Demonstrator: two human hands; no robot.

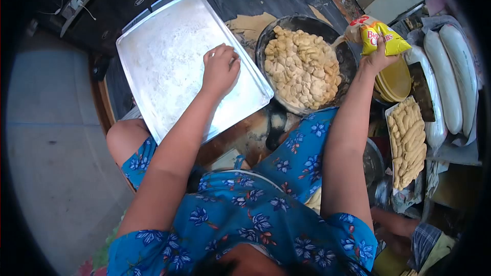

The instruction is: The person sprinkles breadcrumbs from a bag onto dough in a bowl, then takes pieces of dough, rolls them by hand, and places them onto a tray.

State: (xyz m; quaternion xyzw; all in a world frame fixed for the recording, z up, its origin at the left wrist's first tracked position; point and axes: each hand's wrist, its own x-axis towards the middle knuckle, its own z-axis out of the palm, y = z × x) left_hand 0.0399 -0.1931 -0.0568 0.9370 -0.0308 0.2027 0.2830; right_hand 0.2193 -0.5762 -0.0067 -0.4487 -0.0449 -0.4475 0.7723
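Observation:
My left hand (221, 67) is over the right part of a large silver metal tray (161, 46), fingers curled in; whatever they may hold is hidden. The tray lies tilted across my lap, bare apart from whitish smears. My right hand (379, 60) grips a yellow bag of bread crumbs (391, 41) with red lettering, its mouth tipped left. Tan crumbs show at that mouth, over the right rim of a dark round basin (349, 61). Many small lumps of tan dough (302, 66) are heaped inside the basin.
Right of me, a tray holds rows of shaped dough pieces (407, 140). Yellow tubs (394, 82) stand under my right hand, beside long white plastic-wrapped rolls (450, 71). Another person's leg (394, 225) shows at lower right. Dark drawers (123, 5) stand at upper left.

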